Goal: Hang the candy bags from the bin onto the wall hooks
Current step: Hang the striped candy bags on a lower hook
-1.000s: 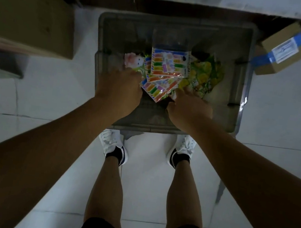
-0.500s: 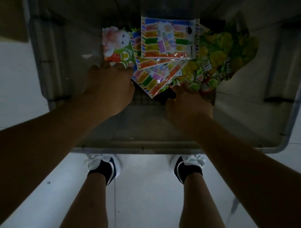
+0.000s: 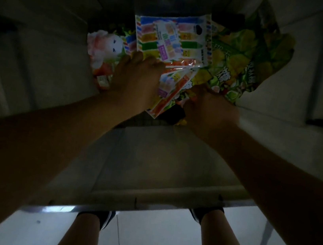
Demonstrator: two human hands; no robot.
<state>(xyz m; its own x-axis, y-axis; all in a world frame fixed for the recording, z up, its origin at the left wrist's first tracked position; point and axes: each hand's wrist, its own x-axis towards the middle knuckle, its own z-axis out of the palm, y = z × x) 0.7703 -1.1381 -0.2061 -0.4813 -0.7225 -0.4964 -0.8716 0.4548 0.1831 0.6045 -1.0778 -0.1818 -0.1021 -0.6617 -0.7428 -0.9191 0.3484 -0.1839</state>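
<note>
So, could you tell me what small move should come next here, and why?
Probably pinch the top striped bag with the left hand and lift it out of the bin: both hands rest on the bags, the right hand beside the green bag, and every bag lies inside.

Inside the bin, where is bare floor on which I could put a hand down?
Bare floor lies between the pink bag and the bin's left wall, and right of the green bag. The middle is crowded: striped bags overlap there, with the left hand and right hand among them.
</note>
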